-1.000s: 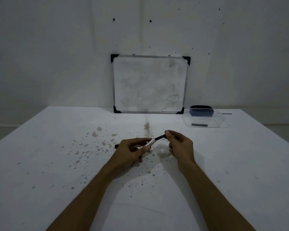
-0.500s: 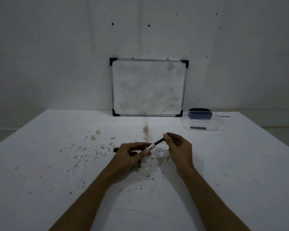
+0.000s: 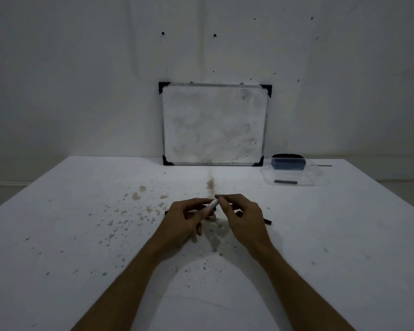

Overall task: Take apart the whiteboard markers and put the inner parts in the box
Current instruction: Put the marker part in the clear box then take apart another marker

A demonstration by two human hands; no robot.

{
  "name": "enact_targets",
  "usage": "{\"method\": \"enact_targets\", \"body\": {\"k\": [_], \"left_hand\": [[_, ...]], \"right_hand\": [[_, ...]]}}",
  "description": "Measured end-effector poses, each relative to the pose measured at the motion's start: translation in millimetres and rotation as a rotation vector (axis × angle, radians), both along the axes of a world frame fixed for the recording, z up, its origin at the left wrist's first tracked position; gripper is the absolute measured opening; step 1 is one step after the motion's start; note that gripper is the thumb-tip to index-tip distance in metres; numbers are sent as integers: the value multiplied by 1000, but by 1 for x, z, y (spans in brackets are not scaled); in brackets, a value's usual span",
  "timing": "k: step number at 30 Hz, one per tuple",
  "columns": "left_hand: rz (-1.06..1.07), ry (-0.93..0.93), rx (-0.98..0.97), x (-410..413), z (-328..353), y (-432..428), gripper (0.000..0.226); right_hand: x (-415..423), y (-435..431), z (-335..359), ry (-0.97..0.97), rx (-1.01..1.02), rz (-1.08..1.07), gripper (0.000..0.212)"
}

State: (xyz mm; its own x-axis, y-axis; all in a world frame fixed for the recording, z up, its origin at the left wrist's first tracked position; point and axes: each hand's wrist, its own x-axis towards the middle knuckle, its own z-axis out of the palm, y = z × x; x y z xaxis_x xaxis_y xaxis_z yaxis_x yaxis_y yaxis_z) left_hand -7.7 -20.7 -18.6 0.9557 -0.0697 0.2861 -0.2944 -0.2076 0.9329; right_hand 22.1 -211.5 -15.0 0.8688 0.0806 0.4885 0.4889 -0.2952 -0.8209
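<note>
Both forearms are extended forward and angled inward. The left hand (image 3: pixel 185 217) is curled, thumb and fingers closed in a grip. The right hand (image 3: pixel 243 216) is pinched beside it, fingertips (image 3: pixel 221 199) nearly met.

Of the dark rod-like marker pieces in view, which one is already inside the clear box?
The dark rod lying flat near the front wall of the clear box, far right. The other piece pokes out behind the right hand over the table.
</note>
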Motion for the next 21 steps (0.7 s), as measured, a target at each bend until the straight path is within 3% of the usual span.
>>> {"method": "enact_targets", "body": {"k": [4, 8, 12, 16, 21], "left_hand": [[96, -56, 18, 3, 8, 14, 25], [184, -81, -1, 6, 10, 27, 19], [187, -64, 22, 6, 8, 25, 21], [156, -28, 26, 5, 3, 18, 27], [73, -1, 38, 2, 0, 13, 24]], "right_hand": [[-1, 6, -5, -35, -67, 2, 23], [2, 4, -17, -60, -356, -26, 26], [8, 5, -21, -5, -480, -95, 33], [9, 2, -16, 63, -395, -50, 25], [11, -16, 3, 329, 33, 68, 22]]}}
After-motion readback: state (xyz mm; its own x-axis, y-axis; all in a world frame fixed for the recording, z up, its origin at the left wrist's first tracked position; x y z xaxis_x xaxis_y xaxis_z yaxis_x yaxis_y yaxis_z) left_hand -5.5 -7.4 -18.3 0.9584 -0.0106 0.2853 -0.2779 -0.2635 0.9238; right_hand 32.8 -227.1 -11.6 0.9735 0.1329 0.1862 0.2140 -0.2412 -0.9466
